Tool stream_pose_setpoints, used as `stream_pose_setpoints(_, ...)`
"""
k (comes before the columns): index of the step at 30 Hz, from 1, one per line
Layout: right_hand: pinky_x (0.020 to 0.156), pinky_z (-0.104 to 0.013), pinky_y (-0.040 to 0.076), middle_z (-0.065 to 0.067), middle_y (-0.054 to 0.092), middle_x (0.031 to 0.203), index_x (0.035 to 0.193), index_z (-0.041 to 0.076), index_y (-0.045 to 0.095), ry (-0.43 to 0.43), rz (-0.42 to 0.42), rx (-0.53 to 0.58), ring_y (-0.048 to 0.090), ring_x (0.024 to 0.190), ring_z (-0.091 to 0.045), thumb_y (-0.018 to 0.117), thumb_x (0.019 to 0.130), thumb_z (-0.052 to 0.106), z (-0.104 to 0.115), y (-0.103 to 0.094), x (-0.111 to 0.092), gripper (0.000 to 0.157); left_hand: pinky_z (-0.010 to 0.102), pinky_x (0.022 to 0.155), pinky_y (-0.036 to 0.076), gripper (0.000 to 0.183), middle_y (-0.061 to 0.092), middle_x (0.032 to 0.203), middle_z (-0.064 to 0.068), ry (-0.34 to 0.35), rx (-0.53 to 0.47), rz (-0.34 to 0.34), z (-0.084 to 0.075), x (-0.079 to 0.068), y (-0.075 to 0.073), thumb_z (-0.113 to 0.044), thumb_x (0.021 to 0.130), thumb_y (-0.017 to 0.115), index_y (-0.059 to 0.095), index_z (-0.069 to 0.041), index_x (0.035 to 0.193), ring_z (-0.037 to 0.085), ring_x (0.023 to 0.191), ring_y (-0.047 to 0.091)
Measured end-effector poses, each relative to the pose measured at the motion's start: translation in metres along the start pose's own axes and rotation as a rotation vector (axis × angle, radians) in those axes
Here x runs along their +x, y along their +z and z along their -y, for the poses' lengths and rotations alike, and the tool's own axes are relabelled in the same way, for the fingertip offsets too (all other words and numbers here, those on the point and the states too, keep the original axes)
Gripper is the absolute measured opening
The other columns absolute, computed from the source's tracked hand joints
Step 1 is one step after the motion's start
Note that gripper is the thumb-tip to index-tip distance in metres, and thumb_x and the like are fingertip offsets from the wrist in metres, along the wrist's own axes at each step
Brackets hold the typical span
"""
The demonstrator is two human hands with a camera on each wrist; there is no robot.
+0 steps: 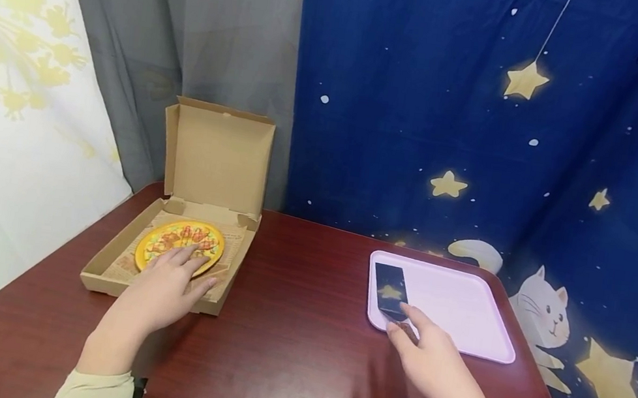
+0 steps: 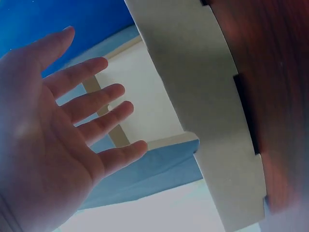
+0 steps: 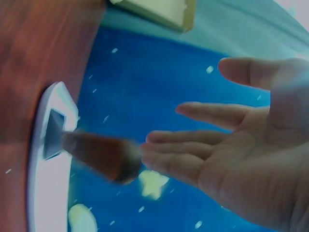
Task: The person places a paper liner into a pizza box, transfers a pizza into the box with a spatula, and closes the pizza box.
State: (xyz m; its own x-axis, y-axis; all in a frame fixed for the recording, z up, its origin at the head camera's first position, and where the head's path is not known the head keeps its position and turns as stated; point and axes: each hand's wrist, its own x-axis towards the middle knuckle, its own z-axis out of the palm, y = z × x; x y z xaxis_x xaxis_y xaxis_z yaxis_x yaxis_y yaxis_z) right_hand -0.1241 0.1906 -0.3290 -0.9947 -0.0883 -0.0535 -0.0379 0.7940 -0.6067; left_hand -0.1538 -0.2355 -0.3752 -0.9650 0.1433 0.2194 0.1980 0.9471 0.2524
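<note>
My left hand [image 1: 163, 290] is over the front of a round toy pizza [image 1: 187, 234] with a yellow rim, which lies in an open cardboard box [image 1: 111, 259]. In the left wrist view its fingers are spread and the palm holds nothing. A tool with a broad, mirror-like rectangular blade [image 1: 391, 287] rests on a pale pink tray [image 1: 460, 310]. Its brown wooden handle [image 3: 99, 152] sticks out past the tray's near edge. Close to the handle's end is my right hand [image 1: 425, 355], fingers extended; whether they touch it is unclear.
The box's raised lid [image 1: 220, 158] stands at the back left, with printed paper [image 1: 231, 241] under the pizza. A dark red wooden table [image 1: 295, 301] spans between box and tray. A blue star-patterned curtain [image 1: 395, 102] hangs behind it.
</note>
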Motion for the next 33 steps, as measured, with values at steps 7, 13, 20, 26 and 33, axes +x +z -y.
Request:
stream_pose_setpoints(7, 0.126, -0.068, 0.031, -0.020, 0.047, 0.165, 0.156, 0.010, 0.054, -0.160, 0.094, -0.042, 0.046, 0.154, -0.042, 0.063, 0.107, 0.036, 0.032, 0.011, -0.013, 0.057, 0.082, 0.113, 0.034, 0.054, 0.054, 0.153, 0.032, -0.017, 0.026, 0.002, 0.010, -0.006, -0.001, -0.043, 0.103, 0.066, 0.068, -0.004, 0.141, 0.058, 0.143, 0.046)
stream_pose_setpoints(13, 0.127, -0.065, 0.031, -0.017, 0.042, 0.169, 0.157, 0.008, 0.052, -0.261, 0.202, -0.055, 0.043, 0.157, -0.039, 0.062, 0.106, 0.037, 0.055, 0.038, -0.009, 0.060, 0.082, 0.113, 0.034, 0.057, 0.052, 0.154, 0.035, -0.046, 0.046, 0.008, 0.021, -0.010, -0.001, -0.042, 0.103, 0.067, 0.064, -0.002, 0.143, 0.060, 0.143, 0.045)
stream_pose_setpoints(20, 0.130, -0.055, 0.033, -0.018, 0.040, 0.170, 0.160, 0.000, 0.045, -0.411, 0.289, -0.166, 0.035, 0.162, -0.033, 0.057, 0.108, 0.034, 0.077, 0.078, 0.005, 0.063, 0.085, 0.113, 0.029, 0.059, 0.050, 0.155, 0.035, -0.072, 0.058, 0.019, 0.027, -0.012, 0.000, -0.041, 0.103, 0.066, 0.061, -0.003, 0.147, 0.061, 0.144, 0.042)
stream_pose_setpoints(26, 0.134, -0.045, 0.028, -0.016, 0.034, 0.174, 0.163, -0.001, 0.037, -0.478, 0.304, -0.220, 0.027, 0.165, -0.028, 0.057, 0.108, 0.027, 0.097, 0.102, 0.017, 0.065, 0.087, 0.111, 0.027, 0.067, 0.042, 0.158, 0.039, -0.129, 0.101, 0.048, 0.044, -0.019, -0.001, -0.050, 0.108, 0.056, 0.055, 0.001, 0.151, 0.063, 0.144, 0.038)
stream_pose_setpoints(33, 0.130, -0.050, 0.034, -0.012, 0.027, 0.177, 0.165, 0.002, 0.034, -0.517, 0.356, -0.317, 0.025, 0.166, -0.024, 0.058, 0.108, 0.029, 0.114, 0.131, 0.027, 0.068, 0.092, 0.107, 0.017, 0.084, 0.029, 0.161, 0.044, -0.233, 0.096, 0.095, 0.075, -0.023, -0.006, -0.064, 0.109, 0.040, 0.047, 0.007, 0.154, 0.066, 0.145, 0.027)
